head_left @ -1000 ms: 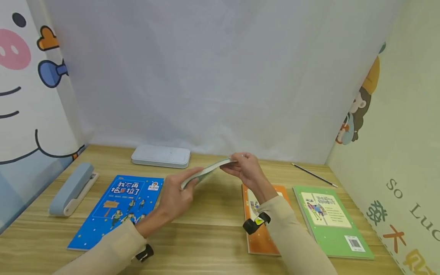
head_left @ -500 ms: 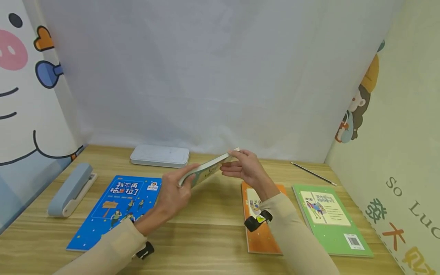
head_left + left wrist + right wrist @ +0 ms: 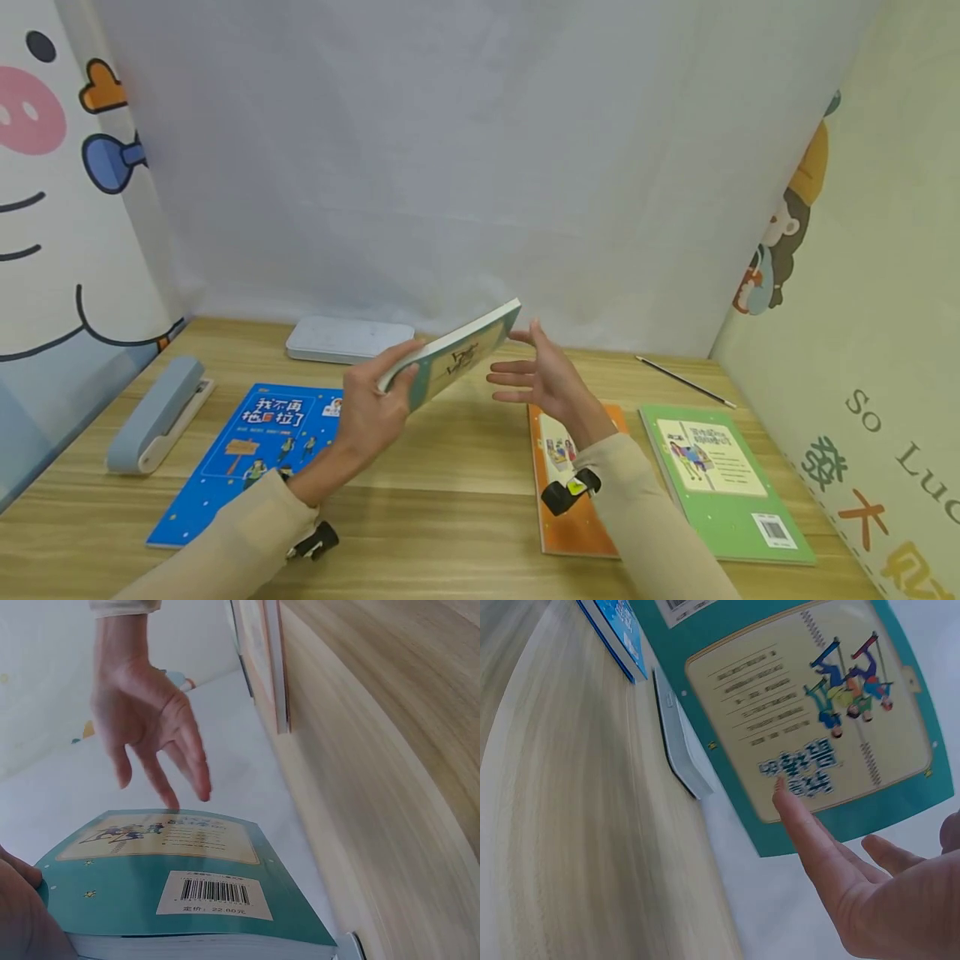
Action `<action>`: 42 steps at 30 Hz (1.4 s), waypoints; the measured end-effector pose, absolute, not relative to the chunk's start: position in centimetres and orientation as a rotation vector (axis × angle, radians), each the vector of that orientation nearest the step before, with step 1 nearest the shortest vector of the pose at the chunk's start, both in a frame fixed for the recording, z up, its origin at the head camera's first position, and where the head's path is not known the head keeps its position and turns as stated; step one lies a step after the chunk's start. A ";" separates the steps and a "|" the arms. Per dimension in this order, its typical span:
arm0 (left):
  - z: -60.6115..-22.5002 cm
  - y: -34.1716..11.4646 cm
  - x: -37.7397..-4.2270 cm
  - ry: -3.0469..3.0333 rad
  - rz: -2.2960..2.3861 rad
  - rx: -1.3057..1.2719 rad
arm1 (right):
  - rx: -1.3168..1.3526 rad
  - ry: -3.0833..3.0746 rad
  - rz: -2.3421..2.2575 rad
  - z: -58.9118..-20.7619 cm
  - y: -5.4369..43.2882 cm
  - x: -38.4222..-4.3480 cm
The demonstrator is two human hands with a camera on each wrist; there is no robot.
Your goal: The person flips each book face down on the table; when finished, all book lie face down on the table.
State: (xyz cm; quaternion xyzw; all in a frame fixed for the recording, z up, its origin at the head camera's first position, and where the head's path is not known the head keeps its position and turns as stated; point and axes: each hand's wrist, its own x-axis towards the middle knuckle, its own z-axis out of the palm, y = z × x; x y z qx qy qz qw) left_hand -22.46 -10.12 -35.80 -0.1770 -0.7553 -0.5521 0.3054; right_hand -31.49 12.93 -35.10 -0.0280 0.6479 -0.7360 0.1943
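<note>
A teal book (image 3: 457, 354) is held tilted above the middle of the table, gripped at its near left end by my left hand (image 3: 377, 408). Its back cover, with a barcode and a cream picture panel, shows in the left wrist view, where the book (image 3: 180, 881) lies across the bottom. My right hand (image 3: 551, 379) is at the book's far right end, fingers spread and straight. In the right wrist view the right hand's index fingertip overlaps the printed title on the book (image 3: 780, 712).
On the table (image 3: 427, 533) lie a blue book (image 3: 247, 467), an orange book (image 3: 573, 525) partly under my right arm, and a green book (image 3: 731, 500). A blue-grey stapler (image 3: 157, 417) is at left, a white case (image 3: 348, 337) at the back, a pencil (image 3: 686, 382) at right.
My right hand has let go of the book's far end and its fingers have spread. The book, bent before, is straight now, and its back cover has turned more into view.
</note>
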 end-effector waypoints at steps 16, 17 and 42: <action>-34.1 -10.3 -21.9 -2.000 -1.655 -0.321 | -0.151 1.668 -2.127 -37.2 13.2 -32.2; -34.0 -10.4 -21.9 -2.004 -1.674 -0.299 | -0.170 1.648 -2.133 -37.3 13.3 -32.2; -32.2 -12.3 -22.3 -1.917 -2.136 0.129 | -0.367 1.232 -2.268 -40.0 12.3 -31.8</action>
